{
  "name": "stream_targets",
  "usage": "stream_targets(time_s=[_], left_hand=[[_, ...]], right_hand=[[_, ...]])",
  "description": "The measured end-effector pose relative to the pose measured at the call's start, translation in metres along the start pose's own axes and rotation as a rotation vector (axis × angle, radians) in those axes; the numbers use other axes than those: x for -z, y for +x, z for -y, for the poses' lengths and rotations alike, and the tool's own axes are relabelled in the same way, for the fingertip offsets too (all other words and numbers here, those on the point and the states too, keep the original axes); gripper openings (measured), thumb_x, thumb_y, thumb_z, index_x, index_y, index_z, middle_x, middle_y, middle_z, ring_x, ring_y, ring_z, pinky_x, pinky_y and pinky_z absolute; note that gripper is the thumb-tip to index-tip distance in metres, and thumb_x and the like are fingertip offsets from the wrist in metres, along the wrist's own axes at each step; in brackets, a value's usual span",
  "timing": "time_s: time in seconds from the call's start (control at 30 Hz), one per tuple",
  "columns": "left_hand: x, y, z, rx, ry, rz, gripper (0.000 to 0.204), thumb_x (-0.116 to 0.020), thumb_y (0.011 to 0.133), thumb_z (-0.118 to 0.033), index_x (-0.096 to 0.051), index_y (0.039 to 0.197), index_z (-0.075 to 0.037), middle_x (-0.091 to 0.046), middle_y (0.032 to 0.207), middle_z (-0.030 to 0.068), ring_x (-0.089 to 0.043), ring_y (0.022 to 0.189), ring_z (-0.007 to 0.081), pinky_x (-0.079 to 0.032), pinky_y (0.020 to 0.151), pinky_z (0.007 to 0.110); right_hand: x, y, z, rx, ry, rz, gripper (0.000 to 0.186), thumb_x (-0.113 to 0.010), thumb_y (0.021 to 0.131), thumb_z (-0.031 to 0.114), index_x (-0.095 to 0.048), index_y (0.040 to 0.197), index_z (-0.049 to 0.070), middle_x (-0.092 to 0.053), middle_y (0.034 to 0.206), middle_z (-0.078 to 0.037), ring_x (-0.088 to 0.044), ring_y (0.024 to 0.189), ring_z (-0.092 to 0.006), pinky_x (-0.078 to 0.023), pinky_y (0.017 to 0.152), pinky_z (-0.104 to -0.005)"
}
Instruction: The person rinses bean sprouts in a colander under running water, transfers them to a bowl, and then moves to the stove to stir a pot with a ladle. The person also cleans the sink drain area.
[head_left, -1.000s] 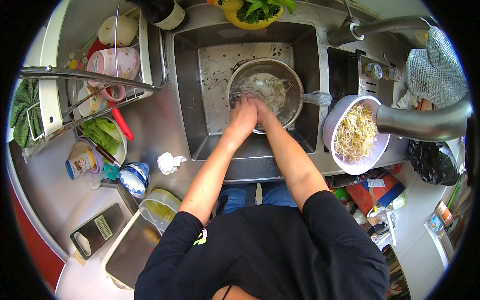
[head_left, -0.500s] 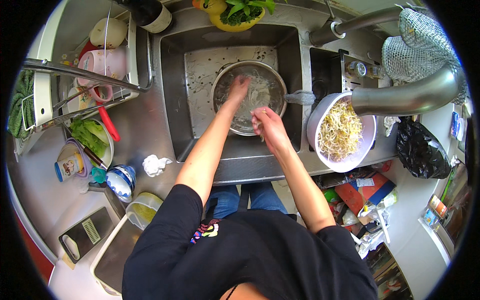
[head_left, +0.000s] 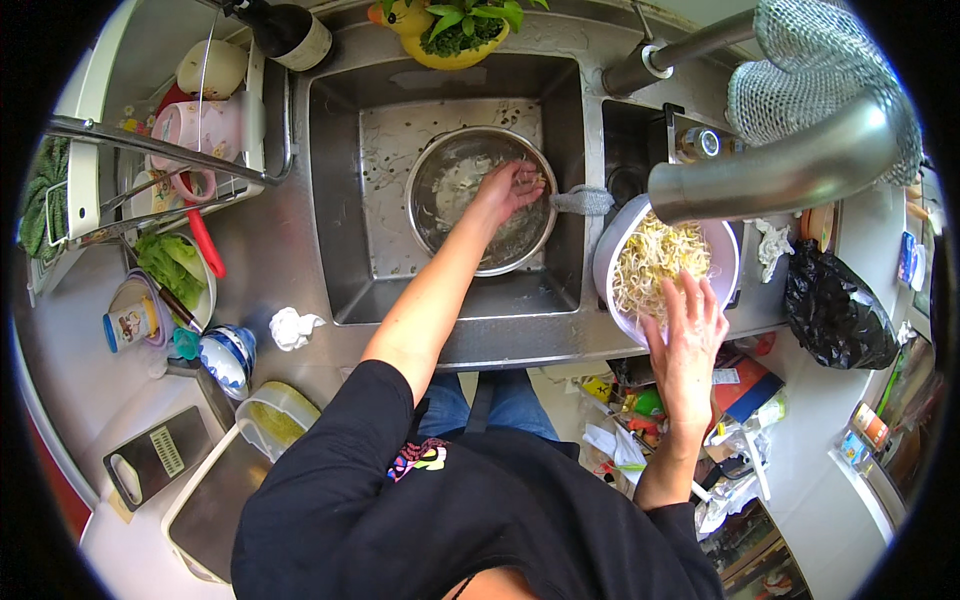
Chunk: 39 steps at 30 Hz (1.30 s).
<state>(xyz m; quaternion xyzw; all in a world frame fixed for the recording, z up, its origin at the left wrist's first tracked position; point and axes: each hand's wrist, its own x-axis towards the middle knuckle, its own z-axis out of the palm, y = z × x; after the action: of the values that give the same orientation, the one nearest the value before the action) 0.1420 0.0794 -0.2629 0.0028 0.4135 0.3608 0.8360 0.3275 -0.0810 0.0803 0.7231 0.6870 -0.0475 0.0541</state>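
Observation:
A round metal basin point(head_left: 440, 215) stands in the sink with water and some pale sprouts in it. Over its right part hovers my left hand point(head_left: 508, 190), fingers loosely bent and apart; whether a small sprout clings to the fingertips is too small to tell. To the right of the sink, a white bowl point(head_left: 606, 262) is heaped with bean sprouts point(head_left: 655, 262). My right hand point(head_left: 690, 325) is at the bowl's near side, fingers spread above the sprouts, with no sprouts visibly gripped.
A thick metal faucet point(head_left: 770, 185) overhangs the bowl, with mesh cloth point(head_left: 790, 85) draped on it. A duck-shaped planter point(head_left: 450, 45) stands behind the sink point(head_left: 345, 307). Crumpled tissue point(head_left: 293, 328), a bowl of lettuce point(head_left: 172, 270) and a dish rack point(head_left: 185, 155) are left; a black bag point(head_left: 838, 305) is right.
My right hand has moved from the basin out to the sprout bowl, its fingers opening. My left hand has shifted right over the basin. The whole view has shifted slightly.

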Motion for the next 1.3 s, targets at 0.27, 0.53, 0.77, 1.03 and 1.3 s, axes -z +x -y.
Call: stream_targets(time_s=[0.27,0.53,0.77,1.03,1.3], left_hand=[[0.009,-0.105,-0.008,-0.136,0.049,0.078,0.021,-0.056,0.101,-0.018,-0.063,0.106,0.001,-0.064,0.095,0.0096,-0.064,0.082,0.0207,-0.056,0.076,0.036],[0.053,-0.203,-0.012,-0.238,0.110,-0.172,0.022,-0.052,0.103,-0.021,-0.061,0.098,-0.003,-0.059,0.085,0.0040,-0.055,0.072,0.0136,-0.045,0.065,0.028],[0.074,-0.222,-0.025,-0.294,0.074,-0.177,0.020,-0.052,0.103,-0.020,-0.062,0.096,-0.004,-0.060,0.084,0.0039,-0.054,0.073,0.0132,-0.046,0.067,0.029],[0.080,-0.228,-0.032,-0.267,0.079,-0.202,0.021,-0.052,0.103,-0.021,-0.063,0.097,-0.003,-0.062,0.086,0.0050,-0.058,0.073,0.0138,-0.048,0.067,0.029],[0.066,-0.227,-0.037,-0.304,0.139,-0.191,0.020,-0.052,0.103,-0.020,-0.062,0.100,-0.003,-0.062,0.088,0.0047,-0.058,0.075,0.0129,-0.049,0.068,0.027]], right_hand=[[-0.008,0.006,0.029,0.080,0.477,-0.311,0.023,-0.065,0.087,0.000,-0.065,0.110,0.003,-0.064,0.104,-0.014,-0.060,0.100,-0.0319,-0.048,0.090,-0.0430],[-0.180,0.126,0.150,0.090,0.822,-0.053,0.050,-0.066,0.086,0.010,-0.051,0.133,0.000,-0.051,0.128,-0.026,-0.052,0.114,-0.0464,-0.045,0.098,-0.0504],[-0.288,0.191,0.189,0.205,0.573,0.409,0.040,-0.060,0.092,0.028,-0.063,0.120,0.000,-0.062,0.119,-0.030,-0.061,0.111,-0.0435,-0.049,0.096,-0.0483],[-0.341,0.147,0.214,0.491,0.397,0.700,0.030,-0.056,0.089,0.022,-0.073,0.097,-0.002,-0.070,0.102,-0.026,-0.069,0.095,-0.0399,-0.054,0.081,-0.0468],[-0.268,0.121,0.173,-0.234,1.462,1.002,0.024,-0.051,0.102,0.028,-0.059,0.090,0.009,-0.050,0.069,0.003,-0.045,0.057,-0.0080,-0.034,0.047,-0.0225]])
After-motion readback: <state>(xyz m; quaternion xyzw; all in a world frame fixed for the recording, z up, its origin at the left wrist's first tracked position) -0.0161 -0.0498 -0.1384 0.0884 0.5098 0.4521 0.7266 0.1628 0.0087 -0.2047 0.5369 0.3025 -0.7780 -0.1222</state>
